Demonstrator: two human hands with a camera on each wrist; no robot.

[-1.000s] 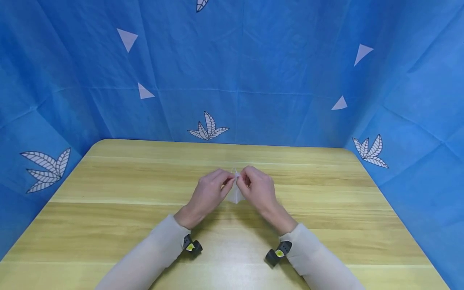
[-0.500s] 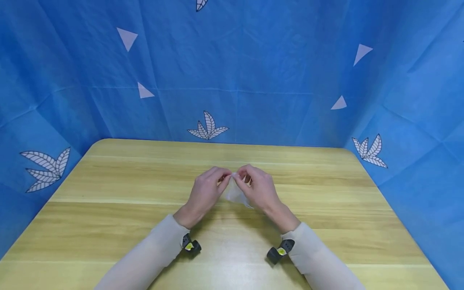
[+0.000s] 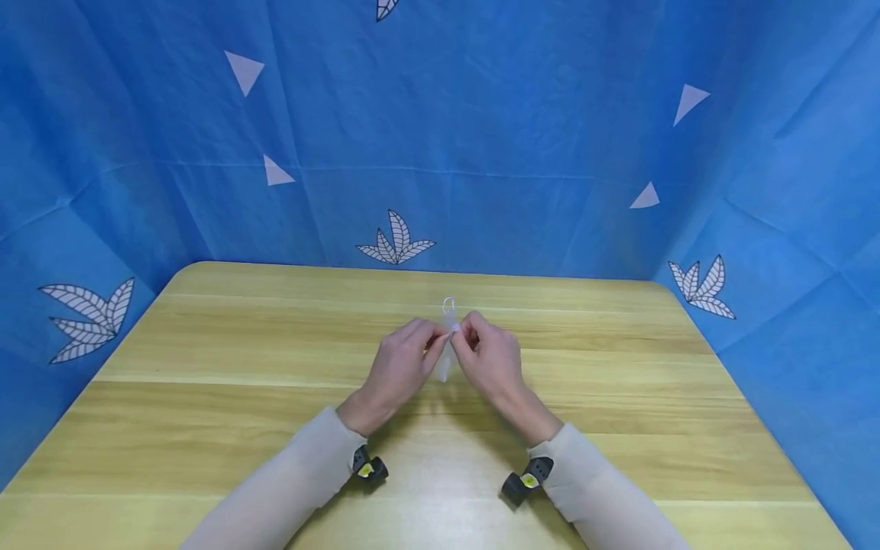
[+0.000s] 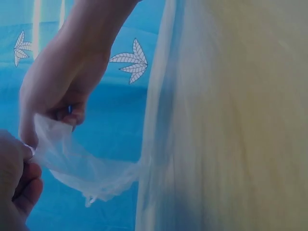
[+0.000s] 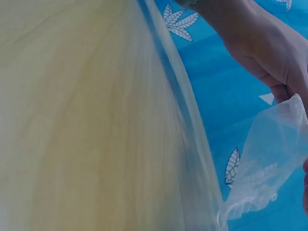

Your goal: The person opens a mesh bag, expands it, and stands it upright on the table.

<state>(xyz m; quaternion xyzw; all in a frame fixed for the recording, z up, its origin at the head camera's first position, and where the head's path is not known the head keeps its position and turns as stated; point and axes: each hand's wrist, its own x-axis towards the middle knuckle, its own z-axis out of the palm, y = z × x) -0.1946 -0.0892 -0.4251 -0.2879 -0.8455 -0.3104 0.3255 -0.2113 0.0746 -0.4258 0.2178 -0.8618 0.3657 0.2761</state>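
Over the middle of the table, a small sheer white drawstring bag (image 3: 444,367) hangs between my hands, its thin white cord loop (image 3: 449,305) standing up beyond the fingertips. My left hand (image 3: 401,359) pinches one side of the bag's upper part with thumb and forefinger. Close opposite, my right hand (image 3: 491,359) pinches the other side, fingertips nearly meeting the left ones. The left wrist view shows the see-through fabric (image 4: 86,171) drooping in folds below both hands. In the right wrist view the mesh bag (image 5: 269,144) spreads out, gathered at its lower end.
A light wooden table (image 3: 206,428) lies under both forearms. Blue cloth (image 3: 522,114) with white leaf and triangle prints surrounds it at the back and sides. Small black cameras (image 3: 372,469) are strapped to the wrists over pale sleeves (image 3: 289,473).
The bag has turned between my fingers: it was spread wider half a second ago with its cord hanging low right, and now hangs narrow with the cord loop pointing away. Both hands stay nearly in place.
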